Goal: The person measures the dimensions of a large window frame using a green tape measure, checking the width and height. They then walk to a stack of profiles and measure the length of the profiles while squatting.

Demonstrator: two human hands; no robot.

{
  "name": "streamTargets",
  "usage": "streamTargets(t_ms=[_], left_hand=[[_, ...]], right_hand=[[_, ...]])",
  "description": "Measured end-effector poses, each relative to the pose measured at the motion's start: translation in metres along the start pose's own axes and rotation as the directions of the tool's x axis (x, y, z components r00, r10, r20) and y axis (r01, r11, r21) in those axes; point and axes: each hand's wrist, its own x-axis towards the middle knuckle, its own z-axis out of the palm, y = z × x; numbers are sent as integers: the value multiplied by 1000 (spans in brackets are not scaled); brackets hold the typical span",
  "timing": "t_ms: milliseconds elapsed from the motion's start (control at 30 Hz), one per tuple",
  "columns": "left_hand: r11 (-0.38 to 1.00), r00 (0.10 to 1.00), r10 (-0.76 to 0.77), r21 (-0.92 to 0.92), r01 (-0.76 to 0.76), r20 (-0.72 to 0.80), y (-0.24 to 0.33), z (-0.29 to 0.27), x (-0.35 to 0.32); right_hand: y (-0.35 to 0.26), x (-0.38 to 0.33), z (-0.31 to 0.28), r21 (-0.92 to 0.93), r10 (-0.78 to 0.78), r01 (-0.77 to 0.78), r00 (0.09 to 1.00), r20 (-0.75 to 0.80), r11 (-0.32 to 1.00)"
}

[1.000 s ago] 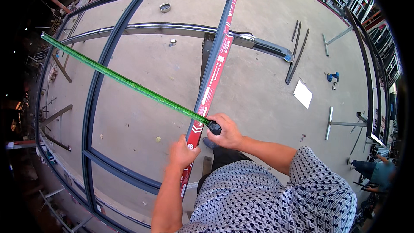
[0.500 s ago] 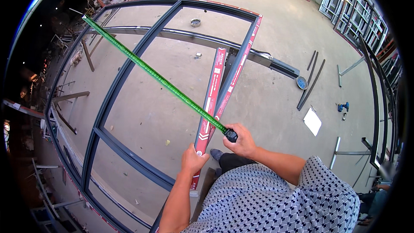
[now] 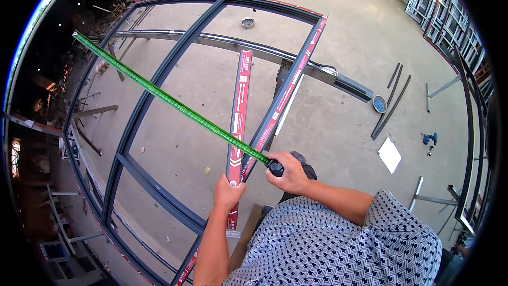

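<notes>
My right hand [image 3: 290, 173] is closed round the black case of a tape measure [image 3: 275, 168]. Its long green blade [image 3: 174, 105] runs out to the far left, passing over a large dark metal window frame [image 3: 178, 55]. My left hand [image 3: 228, 193] grips the near end of a loose metal profile [image 3: 239, 108] faced with red printed film. That profile points away from me, lying under the blade and inside the frame's right-hand bar [image 3: 288, 89], which carries similar red film. The blade crosses above both near my right hand.
A long beam [image 3: 254, 45] passes beneath the frame. To the right on the floor lie a bowl [image 3: 379, 104], thin dark bars [image 3: 392, 100], a white sheet [image 3: 389, 155] and a blue cordless drill [image 3: 429, 139]. More frames [image 3: 450, 18] stand at the far right.
The tape measure has shifted left, its blade's far tip swinging left and nearer. The loose profile's far end has moved left, widening the gap to the frame's right bar. Both hands keep their holds.
</notes>
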Motion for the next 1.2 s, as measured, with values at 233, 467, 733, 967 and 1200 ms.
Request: streamTargets(t_ms=[233, 467, 733, 967, 1200], left_hand=[[997, 998, 38, -61, -41, -53, 136, 56, 95], [984, 984, 178, -22, -178, -5, 250, 117, 198], [986, 984, 165, -7, -166, -61, 325, 174, 260], [995, 998, 45, 96, -41, -38, 354, 208, 269], [982, 986, 131, 152, -114, -107, 353, 219, 272]], right_hand=[[48, 81, -102, 35, -76, 75, 997, 31, 997], [104, 127, -189, -95, -72, 69, 997, -29, 993], [130, 127, -228, -110, 84, -99, 987, -136, 989], [130, 114, -230, -128, 171, -193, 972, -161, 973], [127, 115, -231, -163, 136, -159, 980, -144, 974]])
